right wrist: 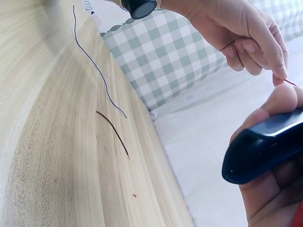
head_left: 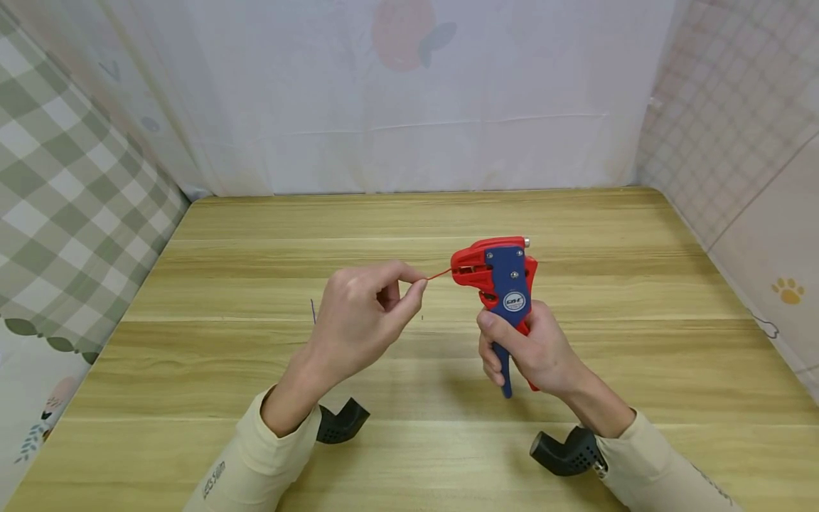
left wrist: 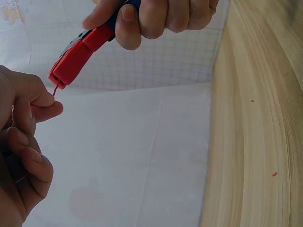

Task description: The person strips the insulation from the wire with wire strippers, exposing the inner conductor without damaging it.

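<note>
Wire stripper (head_left: pixel 508 264), red wire (head_left: pixel 439 274).
Wire sloped up rightward from pinching left hand (head_left: pixel 361 323) to nose (head_left: pixel 457 260); right hand (head_left: pixel 540 352) gripped handles (head_left: pixel 506 384).

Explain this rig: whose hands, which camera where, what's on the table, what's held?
One person works bare-handed above a wooden table. The head camera looks forward and down; the other two pictures come from a camera on each wrist. The left hand pinches a thin red wire running to the nose of a red-and-blue tool gripped by the right hand. On the table, in the right wrist view, lie a blue wire, a shorter dark wire and a red scrap.
</note>
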Demonstrator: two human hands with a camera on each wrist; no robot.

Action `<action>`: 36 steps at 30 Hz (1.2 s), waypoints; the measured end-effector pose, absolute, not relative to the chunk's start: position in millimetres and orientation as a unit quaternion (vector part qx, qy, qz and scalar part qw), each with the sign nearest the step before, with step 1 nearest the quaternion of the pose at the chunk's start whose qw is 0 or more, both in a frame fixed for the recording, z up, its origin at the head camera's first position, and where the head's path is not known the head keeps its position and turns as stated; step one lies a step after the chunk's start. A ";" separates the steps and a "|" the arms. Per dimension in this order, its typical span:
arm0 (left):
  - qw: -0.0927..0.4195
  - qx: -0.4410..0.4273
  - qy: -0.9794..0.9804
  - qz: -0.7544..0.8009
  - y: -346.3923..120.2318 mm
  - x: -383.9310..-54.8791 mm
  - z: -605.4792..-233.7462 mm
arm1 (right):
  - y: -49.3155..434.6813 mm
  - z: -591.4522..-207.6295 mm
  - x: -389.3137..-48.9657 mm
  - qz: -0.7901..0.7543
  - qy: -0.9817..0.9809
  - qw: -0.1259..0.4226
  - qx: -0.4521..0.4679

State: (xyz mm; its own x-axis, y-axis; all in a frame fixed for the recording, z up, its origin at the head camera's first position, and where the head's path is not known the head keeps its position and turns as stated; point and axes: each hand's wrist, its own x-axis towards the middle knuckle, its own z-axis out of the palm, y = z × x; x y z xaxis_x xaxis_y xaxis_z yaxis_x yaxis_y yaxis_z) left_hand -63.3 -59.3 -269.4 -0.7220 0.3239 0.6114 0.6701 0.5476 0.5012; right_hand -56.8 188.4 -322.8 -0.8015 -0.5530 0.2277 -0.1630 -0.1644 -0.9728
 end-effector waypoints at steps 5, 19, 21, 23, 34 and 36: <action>0.239 -0.296 -0.846 -0.372 -58.7 -63.2 -267.8 | 188.1 -321.1 -56.1 -0.698 0.644 0.134 -0.283; 0.257 -0.303 -0.841 -0.368 -55.3 -62.1 -268.8 | 187.2 -322.3 -55.9 -0.690 0.648 0.139 -0.292; 0.258 -0.303 -0.841 -0.366 -55.3 -62.1 -269.1 | 187.0 -322.1 -56.1 -0.689 0.647 0.139 -0.295; 0.259 -0.302 -0.842 -0.364 -55.0 -62.5 -269.2 | 187.1 -321.9 -56.6 -0.689 0.646 0.141 -0.298; 0.267 -0.305 -0.839 -0.362 -55.5 -62.9 -269.3 | 186.8 -322.6 -58.2 -0.699 0.628 0.151 -0.307; 0.270 -0.306 -0.839 -0.360 -55.7 -62.6 -268.4 | 186.3 -322.0 -58.1 -0.701 0.624 0.157 -0.307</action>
